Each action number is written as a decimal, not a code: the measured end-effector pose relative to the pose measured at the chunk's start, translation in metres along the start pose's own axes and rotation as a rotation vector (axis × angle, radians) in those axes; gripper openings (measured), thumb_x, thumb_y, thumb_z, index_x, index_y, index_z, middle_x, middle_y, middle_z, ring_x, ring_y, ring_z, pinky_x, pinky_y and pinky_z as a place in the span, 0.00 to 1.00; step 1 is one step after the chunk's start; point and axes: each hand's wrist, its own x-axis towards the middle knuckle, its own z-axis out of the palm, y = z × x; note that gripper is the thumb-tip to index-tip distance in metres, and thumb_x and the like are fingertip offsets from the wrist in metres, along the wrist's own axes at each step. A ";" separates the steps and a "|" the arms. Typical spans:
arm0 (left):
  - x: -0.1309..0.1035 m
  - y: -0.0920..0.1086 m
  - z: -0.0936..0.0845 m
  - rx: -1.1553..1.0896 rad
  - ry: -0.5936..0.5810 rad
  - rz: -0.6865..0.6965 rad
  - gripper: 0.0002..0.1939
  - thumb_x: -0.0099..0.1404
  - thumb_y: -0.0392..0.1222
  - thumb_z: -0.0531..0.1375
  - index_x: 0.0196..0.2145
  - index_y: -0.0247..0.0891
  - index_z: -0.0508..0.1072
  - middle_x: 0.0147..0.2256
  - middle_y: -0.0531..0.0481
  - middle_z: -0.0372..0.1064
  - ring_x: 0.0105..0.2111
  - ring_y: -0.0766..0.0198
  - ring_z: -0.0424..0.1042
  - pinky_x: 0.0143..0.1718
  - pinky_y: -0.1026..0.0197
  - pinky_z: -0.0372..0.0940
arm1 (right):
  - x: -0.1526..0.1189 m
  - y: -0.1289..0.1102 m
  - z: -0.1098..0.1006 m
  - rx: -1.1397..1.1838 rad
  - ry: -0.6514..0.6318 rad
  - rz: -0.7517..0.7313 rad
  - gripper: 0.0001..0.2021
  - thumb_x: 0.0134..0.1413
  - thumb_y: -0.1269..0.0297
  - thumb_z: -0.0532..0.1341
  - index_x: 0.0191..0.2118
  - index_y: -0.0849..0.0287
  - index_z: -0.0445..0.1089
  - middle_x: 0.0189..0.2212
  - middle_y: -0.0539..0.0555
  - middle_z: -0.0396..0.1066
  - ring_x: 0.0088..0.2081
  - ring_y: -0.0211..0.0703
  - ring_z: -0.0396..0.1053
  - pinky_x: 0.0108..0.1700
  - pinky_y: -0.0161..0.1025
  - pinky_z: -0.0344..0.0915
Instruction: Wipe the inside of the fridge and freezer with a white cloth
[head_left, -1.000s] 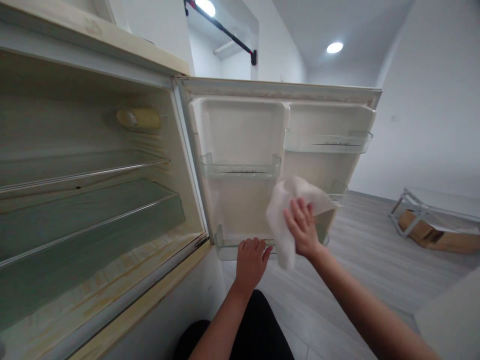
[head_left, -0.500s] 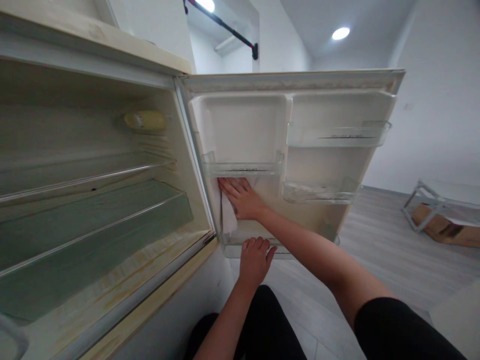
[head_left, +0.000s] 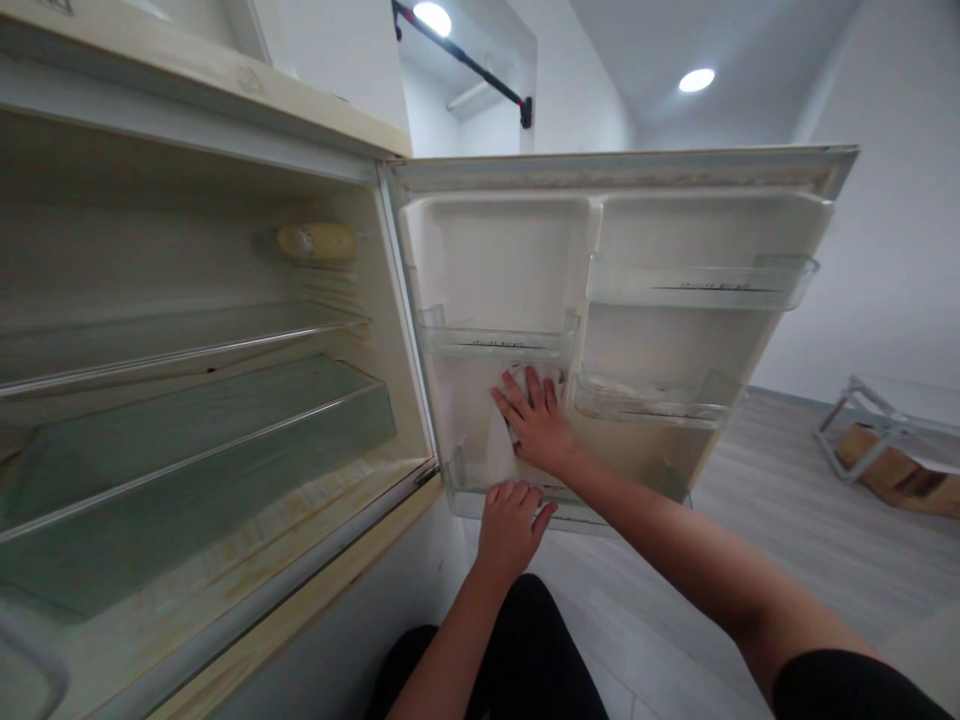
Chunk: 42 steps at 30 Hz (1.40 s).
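My right hand (head_left: 541,428) presses a white cloth (head_left: 501,452) against the inner panel of the open fridge door (head_left: 501,245). Its fingers are spread over the cloth, which hangs down to the left below the palm. This spot lies under the middle-left door shelf (head_left: 495,343). My left hand (head_left: 510,525) has its fingers bent over the front rim of the bottom door shelf (head_left: 581,516), just below the cloth's lower end. The thumb points out to the right.
The fridge interior on the left holds glass shelves (head_left: 187,350) and a yellowed lamp cover (head_left: 319,242); brown stains mark its floor (head_left: 255,545). More clear shelves (head_left: 697,285) are on the door's right half. A cardboard box (head_left: 896,465) sits under a white-framed stand (head_left: 862,400) at right.
My right hand has slid the cloth to the right along the door panel, away from the hinge side. My left hand stays at the bottom shelf's rim. The view has shifted slightly.
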 end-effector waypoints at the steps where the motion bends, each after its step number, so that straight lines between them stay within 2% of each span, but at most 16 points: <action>1: 0.000 0.000 0.000 0.005 0.001 0.002 0.12 0.72 0.50 0.56 0.34 0.41 0.72 0.34 0.49 0.72 0.39 0.56 0.68 0.45 0.52 0.57 | 0.000 0.000 0.002 0.014 -0.014 -0.054 0.50 0.44 0.72 0.66 0.73 0.60 0.44 0.73 0.61 0.27 0.72 0.66 0.21 0.70 0.65 0.36; 4: 0.000 0.000 0.000 0.013 0.011 0.011 0.12 0.71 0.50 0.56 0.34 0.41 0.72 0.34 0.49 0.72 0.39 0.56 0.68 0.45 0.52 0.57 | 0.007 -0.002 0.010 0.057 0.001 -0.144 0.48 0.47 0.74 0.63 0.72 0.68 0.41 0.73 0.66 0.27 0.73 0.56 0.24 0.71 0.56 0.40; 7: 0.000 0.001 0.000 0.011 0.027 0.012 0.11 0.71 0.49 0.57 0.34 0.41 0.72 0.34 0.49 0.72 0.39 0.56 0.68 0.45 0.52 0.57 | 0.020 -0.008 0.016 0.066 0.022 -0.171 0.43 0.51 0.75 0.59 0.71 0.75 0.42 0.72 0.69 0.30 0.73 0.52 0.24 0.72 0.54 0.40; 10: 0.000 0.001 -0.001 0.012 0.026 0.013 0.11 0.71 0.48 0.57 0.35 0.40 0.73 0.34 0.49 0.72 0.39 0.56 0.68 0.45 0.52 0.57 | 0.028 -0.011 0.018 0.031 -0.019 -0.280 0.37 0.54 0.75 0.57 0.70 0.72 0.49 0.72 0.65 0.35 0.73 0.54 0.28 0.72 0.55 0.38; 13: -0.002 -0.001 -0.002 0.009 0.011 0.013 0.12 0.72 0.49 0.56 0.35 0.41 0.73 0.34 0.49 0.72 0.39 0.56 0.68 0.45 0.52 0.57 | 0.023 -0.003 0.015 0.003 -0.062 -0.359 0.35 0.56 0.76 0.55 0.70 0.67 0.52 0.72 0.61 0.38 0.73 0.53 0.34 0.72 0.56 0.39; 16: -0.004 -0.003 -0.005 0.001 -0.008 0.019 0.12 0.72 0.49 0.55 0.36 0.41 0.73 0.35 0.49 0.72 0.40 0.56 0.68 0.45 0.52 0.57 | 0.002 0.014 0.006 0.002 -0.106 -0.375 0.37 0.53 0.78 0.57 0.70 0.61 0.53 0.72 0.58 0.39 0.73 0.53 0.35 0.71 0.58 0.40; 19: -0.005 -0.005 -0.008 -0.015 -0.016 0.023 0.11 0.72 0.49 0.56 0.36 0.42 0.73 0.35 0.49 0.72 0.40 0.56 0.67 0.45 0.52 0.57 | -0.031 0.032 -0.013 -0.019 -0.158 -0.314 0.41 0.49 0.82 0.56 0.70 0.56 0.53 0.73 0.56 0.39 0.73 0.51 0.37 0.68 0.56 0.51; 22: -0.007 -0.005 -0.010 -0.039 -0.009 0.022 0.10 0.71 0.48 0.56 0.36 0.42 0.73 0.36 0.49 0.72 0.40 0.57 0.67 0.46 0.52 0.57 | -0.068 0.050 -0.037 -0.077 -0.205 -0.201 0.43 0.49 0.84 0.53 0.71 0.50 0.51 0.72 0.53 0.44 0.69 0.45 0.51 0.57 0.44 0.67; 24: -0.008 -0.005 -0.011 -0.055 -0.012 0.022 0.11 0.72 0.49 0.56 0.35 0.42 0.72 0.35 0.50 0.72 0.40 0.57 0.67 0.46 0.53 0.56 | -0.093 0.061 -0.053 -0.141 -0.216 -0.112 0.42 0.52 0.83 0.52 0.71 0.46 0.50 0.69 0.52 0.53 0.62 0.43 0.64 0.52 0.41 0.70; 26: -0.009 -0.006 -0.012 -0.069 -0.019 0.021 0.11 0.72 0.49 0.56 0.35 0.42 0.71 0.35 0.50 0.72 0.40 0.57 0.67 0.47 0.53 0.56 | -0.116 0.071 -0.066 -0.239 -0.214 -0.021 0.38 0.55 0.81 0.53 0.69 0.45 0.55 0.65 0.53 0.62 0.57 0.46 0.69 0.53 0.45 0.69; 28: -0.009 -0.006 -0.012 -0.081 -0.020 0.017 0.12 0.72 0.49 0.55 0.35 0.42 0.71 0.35 0.51 0.72 0.40 0.57 0.67 0.47 0.52 0.56 | -0.135 0.077 -0.075 -0.361 -0.203 0.080 0.32 0.54 0.78 0.55 0.64 0.50 0.64 0.60 0.57 0.67 0.57 0.54 0.69 0.56 0.52 0.66; 30: -0.009 -0.006 -0.012 -0.087 -0.016 0.012 0.12 0.72 0.49 0.55 0.35 0.42 0.71 0.35 0.51 0.72 0.40 0.58 0.67 0.48 0.53 0.56 | -0.150 0.077 -0.081 -0.456 -0.199 0.162 0.28 0.53 0.78 0.56 0.60 0.55 0.70 0.59 0.61 0.68 0.56 0.59 0.68 0.55 0.57 0.65; 32: -0.009 -0.006 -0.012 -0.087 -0.013 0.008 0.11 0.72 0.49 0.55 0.35 0.42 0.71 0.35 0.51 0.72 0.40 0.58 0.67 0.48 0.53 0.56 | -0.158 0.072 -0.086 -0.491 -0.204 0.202 0.28 0.52 0.76 0.57 0.60 0.58 0.69 0.60 0.64 0.67 0.56 0.63 0.66 0.55 0.60 0.64; 37: -0.007 -0.004 -0.013 -0.089 -0.023 0.008 0.12 0.72 0.50 0.55 0.34 0.42 0.71 0.35 0.51 0.72 0.39 0.58 0.67 0.46 0.53 0.57 | -0.149 0.055 -0.087 -0.422 -0.237 0.198 0.39 0.42 0.68 0.66 0.64 0.64 0.64 0.61 0.69 0.64 0.56 0.69 0.64 0.53 0.60 0.64; 40: -0.007 -0.004 -0.013 -0.092 -0.028 0.005 0.12 0.72 0.49 0.56 0.35 0.41 0.71 0.36 0.51 0.72 0.39 0.58 0.67 0.47 0.52 0.57 | -0.129 0.052 -0.072 -0.316 -0.246 0.070 0.41 0.46 0.70 0.64 0.68 0.58 0.57 0.63 0.63 0.62 0.57 0.62 0.64 0.54 0.54 0.64; 42: -0.008 -0.003 -0.011 -0.085 -0.022 0.009 0.11 0.72 0.49 0.56 0.35 0.41 0.71 0.36 0.50 0.72 0.40 0.58 0.67 0.47 0.52 0.56 | -0.111 0.053 -0.054 -0.215 -0.240 -0.068 0.41 0.48 0.74 0.61 0.70 0.55 0.54 0.68 0.59 0.55 0.63 0.56 0.60 0.57 0.51 0.62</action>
